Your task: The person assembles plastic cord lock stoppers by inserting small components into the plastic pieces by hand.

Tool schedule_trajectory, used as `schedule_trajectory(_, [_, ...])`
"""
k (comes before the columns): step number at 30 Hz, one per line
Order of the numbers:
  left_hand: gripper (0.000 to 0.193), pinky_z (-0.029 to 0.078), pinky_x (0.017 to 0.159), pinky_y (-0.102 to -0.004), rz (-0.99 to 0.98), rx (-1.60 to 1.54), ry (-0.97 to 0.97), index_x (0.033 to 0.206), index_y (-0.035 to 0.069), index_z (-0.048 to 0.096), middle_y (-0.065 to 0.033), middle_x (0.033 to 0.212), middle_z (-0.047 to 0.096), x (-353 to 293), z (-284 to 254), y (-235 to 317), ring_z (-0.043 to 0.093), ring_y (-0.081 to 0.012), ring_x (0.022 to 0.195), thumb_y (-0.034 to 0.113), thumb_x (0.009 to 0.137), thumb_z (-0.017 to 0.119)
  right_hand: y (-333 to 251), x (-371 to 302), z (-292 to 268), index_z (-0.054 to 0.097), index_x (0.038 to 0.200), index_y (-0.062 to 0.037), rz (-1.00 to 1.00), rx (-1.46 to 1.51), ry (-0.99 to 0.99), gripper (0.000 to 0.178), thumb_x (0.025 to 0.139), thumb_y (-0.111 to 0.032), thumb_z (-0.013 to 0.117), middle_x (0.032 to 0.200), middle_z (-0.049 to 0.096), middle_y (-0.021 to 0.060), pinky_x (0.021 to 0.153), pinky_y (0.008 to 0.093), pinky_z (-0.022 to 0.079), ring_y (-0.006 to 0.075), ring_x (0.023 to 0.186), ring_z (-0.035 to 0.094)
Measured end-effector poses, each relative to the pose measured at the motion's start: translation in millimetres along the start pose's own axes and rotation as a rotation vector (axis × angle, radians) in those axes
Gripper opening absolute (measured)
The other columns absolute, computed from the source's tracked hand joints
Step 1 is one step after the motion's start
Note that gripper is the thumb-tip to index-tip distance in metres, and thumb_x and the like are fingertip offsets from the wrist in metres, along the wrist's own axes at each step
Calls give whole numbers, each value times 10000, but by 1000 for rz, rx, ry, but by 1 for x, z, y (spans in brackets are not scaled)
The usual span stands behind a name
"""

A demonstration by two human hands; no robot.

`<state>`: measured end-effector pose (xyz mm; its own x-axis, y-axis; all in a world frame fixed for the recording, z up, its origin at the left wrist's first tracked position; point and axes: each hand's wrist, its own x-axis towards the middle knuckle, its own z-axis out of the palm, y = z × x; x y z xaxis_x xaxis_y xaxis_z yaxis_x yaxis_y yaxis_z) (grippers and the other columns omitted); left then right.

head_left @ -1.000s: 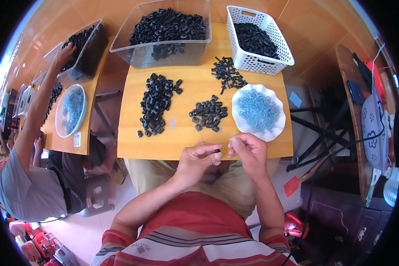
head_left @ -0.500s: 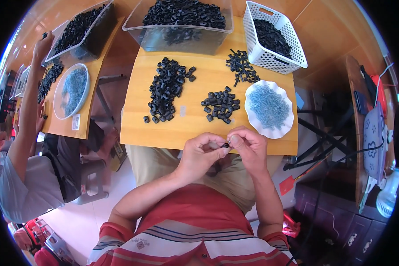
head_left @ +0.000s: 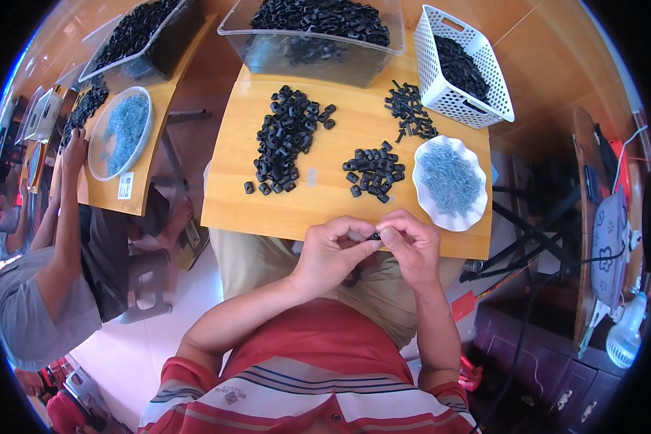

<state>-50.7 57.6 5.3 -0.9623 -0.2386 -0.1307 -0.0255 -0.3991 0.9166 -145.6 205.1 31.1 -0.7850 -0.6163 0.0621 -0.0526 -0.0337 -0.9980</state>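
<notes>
Just off the near table edge, my left hand (head_left: 333, 249) pinches a small black plastic part (head_left: 375, 236) between thumb and fingers. My right hand (head_left: 414, 244) meets it from the right, its thumb and forefinger closed on the same part; most of the part is hidden by the fingertips. Beyond the hands lies a small cluster of black barrel-shaped pieces (head_left: 373, 172). A larger heap of similar pieces (head_left: 283, 137) spreads to the left. Thin black pins (head_left: 409, 112) lie farther back. To the right, a white scalloped dish (head_left: 419, 189) holds fine bluish-grey pieces resembling tiny springs.
A clear plastic bin (head_left: 318, 61) of black pieces stands at the table's back, beside a white perforated basket (head_left: 477, 114). At left, a co-worker's hand (head_left: 74, 148) reaches among black parts on another table (head_left: 139, 189). A dark cabinet (head_left: 557, 376) stands at lower right.
The table view has shifted slightly right and down. My hands have come closer together around the black part. The co-worker's raised arm has come down to the parts on their table.
</notes>
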Motion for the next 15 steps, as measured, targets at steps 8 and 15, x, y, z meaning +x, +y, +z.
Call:
schedule_trajectory(8, [200, 591, 753, -266, 43, 86, 50, 1077, -20, 645, -84, 946, 725, -4, -7, 3, 693, -114, 863, -20, 893, 724, 4, 2, 5, 728, 916, 23, -26, -15, -47, 119, 917, -96, 724, 907, 649, 50, 670, 226, 441, 90, 783, 577])
schedule_trajectory(15, [214, 589, 777, -283, 181, 313, 34, 1086, -18, 630, -101, 945, 732, -8, -14, 9, 714, -149, 867, -16, 894, 725, -2, 6, 14, 672, 926, 12, 226, 203, -89, 126, 909, -95, 737, 878, 652, 29, 661, 204, 477, 75, 749, 598])
